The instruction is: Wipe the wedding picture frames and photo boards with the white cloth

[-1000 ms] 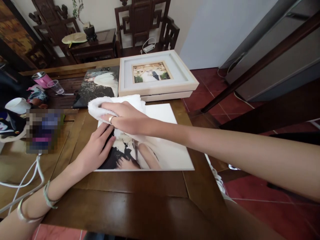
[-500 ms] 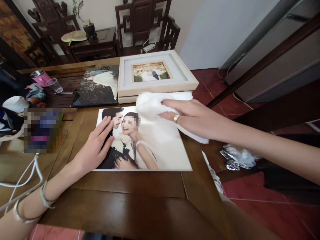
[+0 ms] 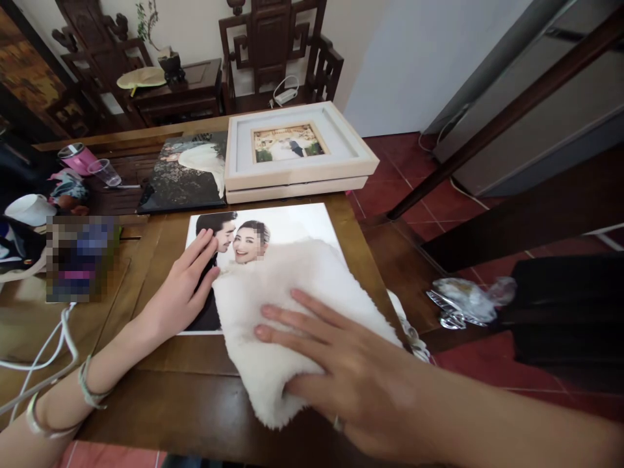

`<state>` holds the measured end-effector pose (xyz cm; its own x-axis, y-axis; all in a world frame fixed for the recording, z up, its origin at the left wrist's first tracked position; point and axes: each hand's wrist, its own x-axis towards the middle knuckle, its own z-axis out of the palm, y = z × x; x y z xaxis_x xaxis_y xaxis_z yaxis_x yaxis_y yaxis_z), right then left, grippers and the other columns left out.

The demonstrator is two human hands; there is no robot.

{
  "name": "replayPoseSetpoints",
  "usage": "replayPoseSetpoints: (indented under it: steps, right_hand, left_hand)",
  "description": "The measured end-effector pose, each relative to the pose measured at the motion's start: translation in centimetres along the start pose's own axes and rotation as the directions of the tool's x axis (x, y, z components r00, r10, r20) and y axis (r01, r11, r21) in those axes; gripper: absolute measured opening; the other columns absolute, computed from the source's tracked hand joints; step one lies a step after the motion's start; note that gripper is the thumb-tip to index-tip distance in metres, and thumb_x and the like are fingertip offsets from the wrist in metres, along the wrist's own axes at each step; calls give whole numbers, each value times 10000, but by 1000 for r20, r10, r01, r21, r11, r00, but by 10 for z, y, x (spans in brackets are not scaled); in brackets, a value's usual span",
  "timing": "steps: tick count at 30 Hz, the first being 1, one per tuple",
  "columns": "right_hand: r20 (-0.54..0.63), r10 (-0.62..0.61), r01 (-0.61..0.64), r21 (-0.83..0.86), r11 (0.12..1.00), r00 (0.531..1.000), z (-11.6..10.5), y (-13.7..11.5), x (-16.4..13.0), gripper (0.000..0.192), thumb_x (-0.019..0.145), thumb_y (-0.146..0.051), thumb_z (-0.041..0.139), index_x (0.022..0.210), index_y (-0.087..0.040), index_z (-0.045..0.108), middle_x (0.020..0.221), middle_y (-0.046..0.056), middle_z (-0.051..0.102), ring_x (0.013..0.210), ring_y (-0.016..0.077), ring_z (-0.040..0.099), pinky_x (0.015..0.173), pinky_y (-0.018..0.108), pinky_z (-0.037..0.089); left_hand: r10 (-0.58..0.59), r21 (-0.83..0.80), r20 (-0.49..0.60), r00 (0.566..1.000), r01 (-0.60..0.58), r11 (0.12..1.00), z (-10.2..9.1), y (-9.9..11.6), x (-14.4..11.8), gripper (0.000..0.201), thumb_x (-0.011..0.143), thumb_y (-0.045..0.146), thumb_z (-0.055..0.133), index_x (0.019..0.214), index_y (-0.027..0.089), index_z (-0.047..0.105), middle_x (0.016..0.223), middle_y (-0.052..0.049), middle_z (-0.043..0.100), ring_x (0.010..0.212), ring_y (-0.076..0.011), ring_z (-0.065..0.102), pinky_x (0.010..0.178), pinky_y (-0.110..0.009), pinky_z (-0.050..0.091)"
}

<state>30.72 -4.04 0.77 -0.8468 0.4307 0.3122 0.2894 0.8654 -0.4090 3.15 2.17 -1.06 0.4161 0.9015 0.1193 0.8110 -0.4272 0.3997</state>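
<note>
A photo print panel [image 3: 302,221] of a couple lies flat on the wooden table, partly covered by a fluffy white cloth [image 3: 336,279]. My left hand [image 3: 185,286] rests flat on the panel's left side, fingers stretched out, with nothing in it. Over the cloth's lower part lies my right hand [image 3: 336,364]; its fingers press on top while the thumb sits at a folded edge, so it has hold of the cloth. The cloth's near corner hangs past the panel's front edge onto the table.
Behind the panel, a dark photo panel [image 3: 188,172] lies beside stacked pale wooden frames [image 3: 302,182]. A pink tumbler [image 3: 78,159], a clear cup [image 3: 106,173] and a white cup [image 3: 32,209] stand at the left. White cables [image 3: 65,331] run along the left side. Chairs stand behind.
My right hand has drawn the white cloth from the panel's far right corner toward me, down across its middle and front. The left hand stays in place on the panel.
</note>
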Motion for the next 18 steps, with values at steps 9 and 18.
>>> replayPoseSetpoints:
  steps: [9,18]
  right_hand:
    - [-36,185,-188,-175,966,982,-41,90,17,213,925,-158,383,980,-207,583,1074,142,679,1140,288,615,1079,627,371]
    - [-195,59,-105,-238,966,979,-5,50,-13,251,810,-59,474,942,-171,655,1383,215,559,1396,340,381,1113,607,348]
  left_hand:
    - [-1,15,-16,1000,1,1000,-1,1,-2,552,1017,413,342,1481,117,385,1597,-138,296,1487,-255,239,1208,-475,227]
    - [-10,10,-17,1000,10,1000,-1,3,0,539,1013,416,347,1484,157,387,1599,-114,301,1483,-259,249,1209,-480,229]
